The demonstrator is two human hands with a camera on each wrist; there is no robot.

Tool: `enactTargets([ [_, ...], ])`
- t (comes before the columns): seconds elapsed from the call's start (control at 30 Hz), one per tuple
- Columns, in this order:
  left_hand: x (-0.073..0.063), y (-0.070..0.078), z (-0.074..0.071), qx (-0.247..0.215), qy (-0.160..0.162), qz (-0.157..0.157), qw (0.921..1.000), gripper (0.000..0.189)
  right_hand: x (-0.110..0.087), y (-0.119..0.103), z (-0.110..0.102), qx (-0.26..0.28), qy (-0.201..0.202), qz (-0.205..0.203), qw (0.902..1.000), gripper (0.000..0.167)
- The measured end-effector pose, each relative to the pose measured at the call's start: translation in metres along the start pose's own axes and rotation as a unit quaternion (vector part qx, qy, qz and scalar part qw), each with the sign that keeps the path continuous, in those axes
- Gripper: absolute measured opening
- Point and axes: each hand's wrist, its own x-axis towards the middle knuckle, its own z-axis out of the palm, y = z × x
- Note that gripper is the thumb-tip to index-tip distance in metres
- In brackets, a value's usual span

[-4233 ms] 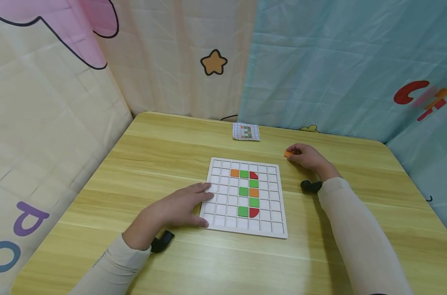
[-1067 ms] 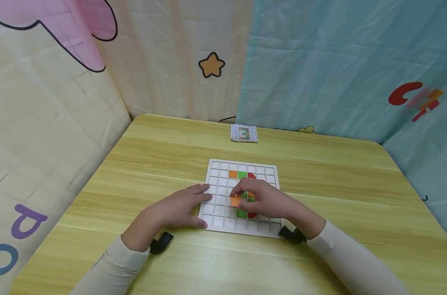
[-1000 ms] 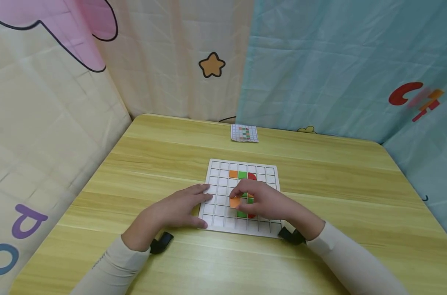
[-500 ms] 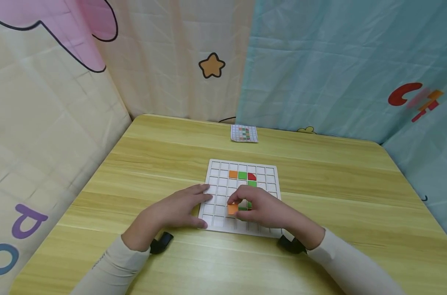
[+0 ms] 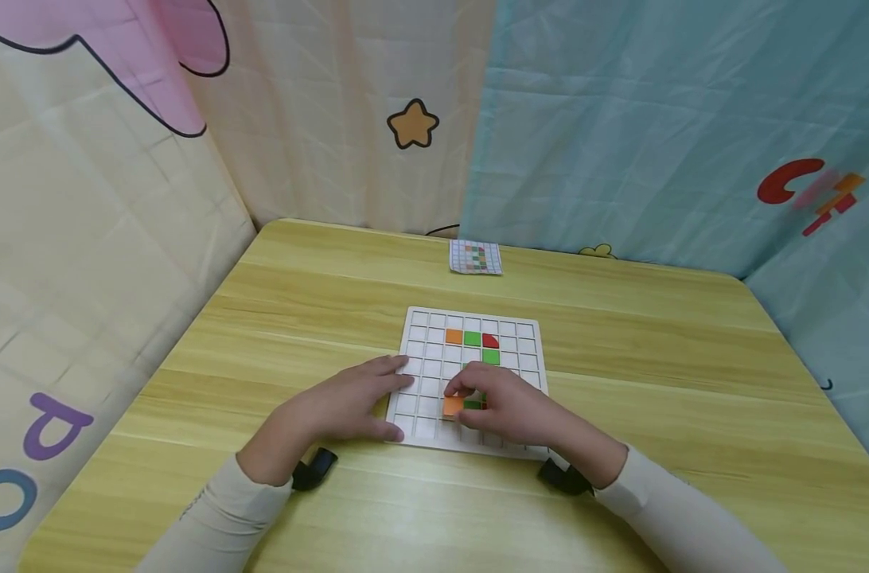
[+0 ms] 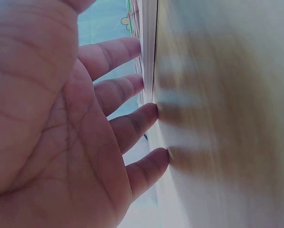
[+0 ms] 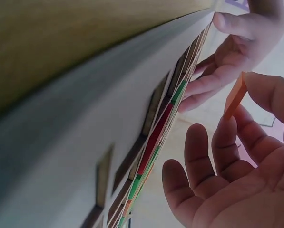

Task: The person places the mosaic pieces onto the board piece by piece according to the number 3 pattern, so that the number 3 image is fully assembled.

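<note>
A white grid board [image 5: 427, 350] lies on the table with flat tiles in some cells. My left hand [image 5: 348, 400] rests along its left edge, fingers extended; in the left wrist view two fingertips [image 6: 132, 46] overlap the rim and two touch the table. My right hand [image 5: 509, 403] pinches an orange square tile [image 5: 452, 407] between thumb and fingers over the board's lower middle. The right wrist view shows this orange tile [image 7: 235, 96] tilted, above the board surface. In the top row of tiles sit an orange square [image 5: 453, 337], a green square [image 5: 473, 339] and a red quarter-circle [image 5: 490, 341]. My right hand covers several lower tiles.
A small paper card [image 5: 475, 257] printed with a coloured grid pattern lies beyond the board, near the table's [image 5: 320, 270] far edge. Printed curtains [image 5: 621, 119] hang close behind and beside the table. Dark wrist-camera mounts [image 5: 315, 469] sit below both wrists.
My right hand has brought the orange tile from the table right of the board to over the board's lower middle, shifting slightly nearer in the last second. My left hand stays put.
</note>
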Motion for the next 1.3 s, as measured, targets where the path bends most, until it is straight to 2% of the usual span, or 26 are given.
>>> enactTargets([
  [0.37,-0.001,0.001,-0.001,-0.005,-0.002,0.0,1.0,0.077,0.005,0.003,0.003,-0.002,-0.023,0.039,0.999,0.019],
  [0.63,-0.002,0.001,-0.001,-0.001,-0.001,-0.004,1.0,0.077,0.012,0.002,0.006,-0.033,-0.041,0.063,0.9966,0.019],
  [1.3,-0.001,0.0,0.0,-0.004,0.0,-0.002,1.0,0.077,0.02,0.005,0.01,-0.035,-0.058,0.075,0.9949,0.018],
])
